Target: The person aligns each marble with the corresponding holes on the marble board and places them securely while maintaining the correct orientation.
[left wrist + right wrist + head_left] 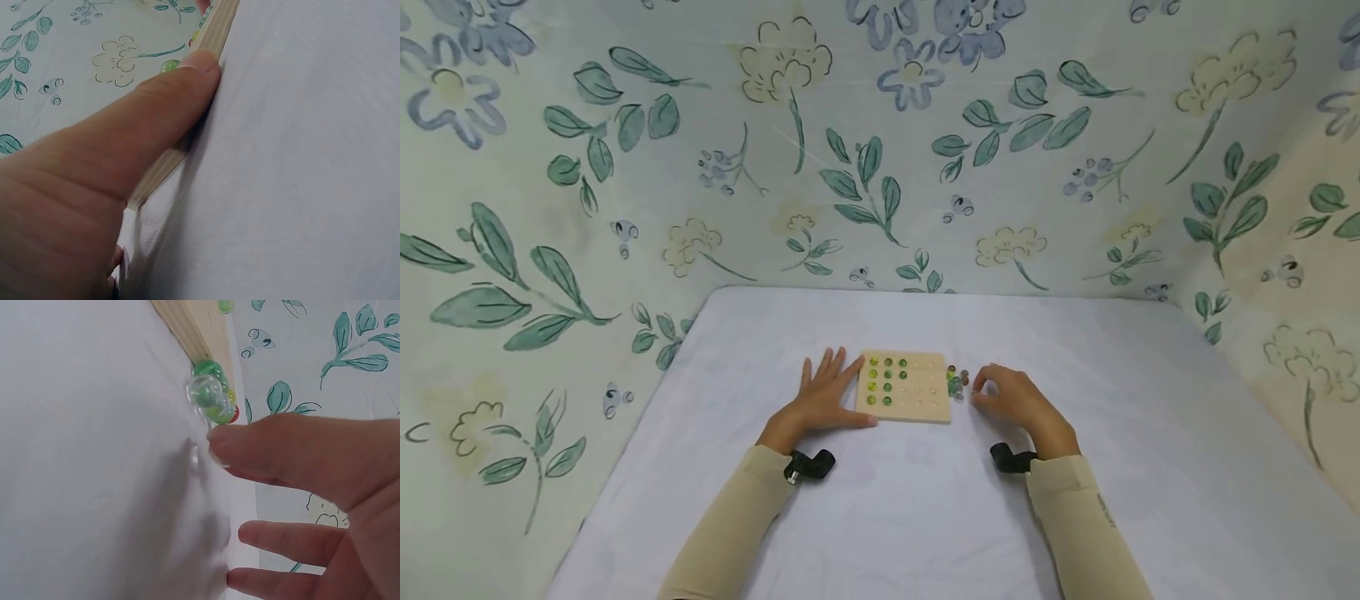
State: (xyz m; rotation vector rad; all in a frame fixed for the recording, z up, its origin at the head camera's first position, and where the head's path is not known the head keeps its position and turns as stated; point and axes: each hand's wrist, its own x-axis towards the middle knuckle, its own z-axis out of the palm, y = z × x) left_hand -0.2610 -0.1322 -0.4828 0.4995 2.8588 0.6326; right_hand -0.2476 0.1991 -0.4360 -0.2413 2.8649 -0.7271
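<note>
A pale wooden board (917,408) with rows of round hollows lies on the white cloth. Several green and yellow-green marbles (887,375) sit in its left columns. My left hand (823,398) is spread at the board's left side, its thumb (181,87) along the near edge. Just off the right edge lies a small cluster of loose marbles (955,383), green, clear and reddish. Beside them is my right hand (1011,398), index finger bent toward the thumb (269,447). Its thumb tip is close to a clear marble (205,392); I cannot tell whether a marble is between the fingertips.
White cloth (910,508) covers the table around the board. Behind and at both sides hangs a fabric backdrop (880,242) printed with leaves and flowers. A black wrist device (808,465) is strapped at each cuff.
</note>
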